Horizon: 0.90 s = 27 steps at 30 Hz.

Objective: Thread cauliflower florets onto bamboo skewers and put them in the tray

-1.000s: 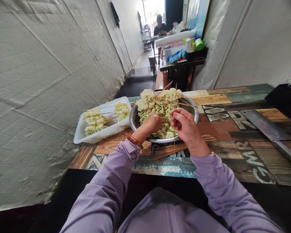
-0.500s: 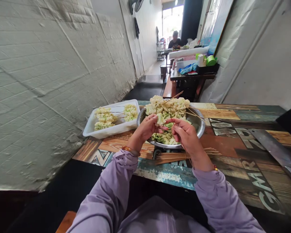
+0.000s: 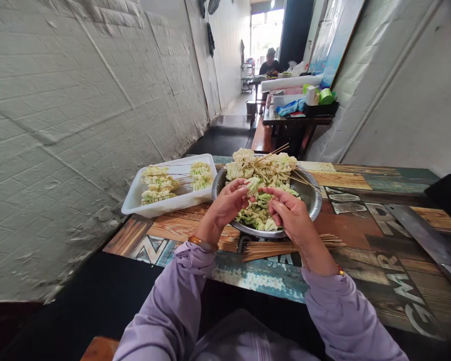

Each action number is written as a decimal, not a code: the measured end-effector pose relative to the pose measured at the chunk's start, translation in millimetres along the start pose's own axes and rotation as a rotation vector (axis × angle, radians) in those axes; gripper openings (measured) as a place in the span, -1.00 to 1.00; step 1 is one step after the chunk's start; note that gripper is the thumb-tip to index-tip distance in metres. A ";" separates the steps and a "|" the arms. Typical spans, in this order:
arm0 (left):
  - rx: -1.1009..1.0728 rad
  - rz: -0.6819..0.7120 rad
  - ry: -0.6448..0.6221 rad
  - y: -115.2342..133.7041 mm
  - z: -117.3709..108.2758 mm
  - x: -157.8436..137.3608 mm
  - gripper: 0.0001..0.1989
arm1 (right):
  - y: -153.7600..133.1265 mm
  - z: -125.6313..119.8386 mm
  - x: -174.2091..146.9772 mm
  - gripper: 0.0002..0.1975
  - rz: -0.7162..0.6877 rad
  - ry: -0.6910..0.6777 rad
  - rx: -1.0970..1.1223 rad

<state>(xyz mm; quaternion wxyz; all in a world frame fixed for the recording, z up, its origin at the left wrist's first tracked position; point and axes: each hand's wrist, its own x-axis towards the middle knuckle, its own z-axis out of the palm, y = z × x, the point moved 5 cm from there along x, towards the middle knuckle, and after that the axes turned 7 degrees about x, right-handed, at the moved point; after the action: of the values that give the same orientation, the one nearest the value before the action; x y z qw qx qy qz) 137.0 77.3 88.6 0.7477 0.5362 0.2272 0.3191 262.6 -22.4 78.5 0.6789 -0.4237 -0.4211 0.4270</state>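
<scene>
My left hand (image 3: 227, 203) is closed on a pale cauliflower floret (image 3: 253, 186), held up by the fingertips over a metal bowl (image 3: 316, 206). Close beside it, my right hand (image 3: 293, 214) pinches a thin bamboo skewer, mostly hidden by the fingers, its tip end towards the floret. Loose cauliflower pieces (image 3: 261, 216) fill the bowl below both hands. Across its far side lie skewered cauliflower florets (image 3: 244, 163) with sticks pointing right. A bundle of bamboo skewers (image 3: 268, 250) rests on the table in front of the bowl, partly under my right wrist.
Left of the bowl stands a white plastic tray (image 3: 161, 206) with skewered cauliflower (image 3: 158, 194). A cleaver (image 3: 421, 235) lies at the right of the patterned table (image 3: 248, 273). Farther off, another table (image 3: 296, 120) carries boxes and packets, and a person (image 3: 269, 65) sits beyond.
The floret in my left hand has shifted slightly right and now shows more of its green-white side. My right hand has moved a little right and down. The view has tilted slightly.
</scene>
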 end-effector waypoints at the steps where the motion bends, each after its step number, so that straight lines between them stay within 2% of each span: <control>1: -0.009 -0.003 0.018 -0.8 -2.2 0.4 -0.71 | -0.3 0.1 -0.4 -0.64 -0.001 0.004 -0.006; 8: -0.080 0.002 0.081 -2.8 -9.2 4.3 -0.78 | -3.5 1.2 -4.9 -0.66 -0.042 0.003 -0.093; 13: -0.132 0.002 0.084 -0.8 -7.3 2.7 -0.69 | -7.1 2.7 -7.7 -0.72 -0.155 0.017 -0.352; 18: -0.102 0.053 0.049 3.7 -3.2 -2.3 -0.68 | -13.4 8.8 -9.0 -0.63 -0.267 -0.006 -0.573; 22: -0.110 0.036 0.072 4.2 -4.5 -3.3 -0.67 | -16.2 9.3 -10.5 -0.58 -0.275 -0.008 -0.534; 27: -0.157 -0.004 0.122 5.7 -5.2 -3.2 -0.69 | -17.8 6.6 -17.2 -0.57 -0.203 0.028 -0.282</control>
<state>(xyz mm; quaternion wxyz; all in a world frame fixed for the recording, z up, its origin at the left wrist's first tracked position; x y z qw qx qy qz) 129.8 79.7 92.4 0.7728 0.4552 0.2477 0.3664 255.5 -42.1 93.4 0.6583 -0.4757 -0.5079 0.2869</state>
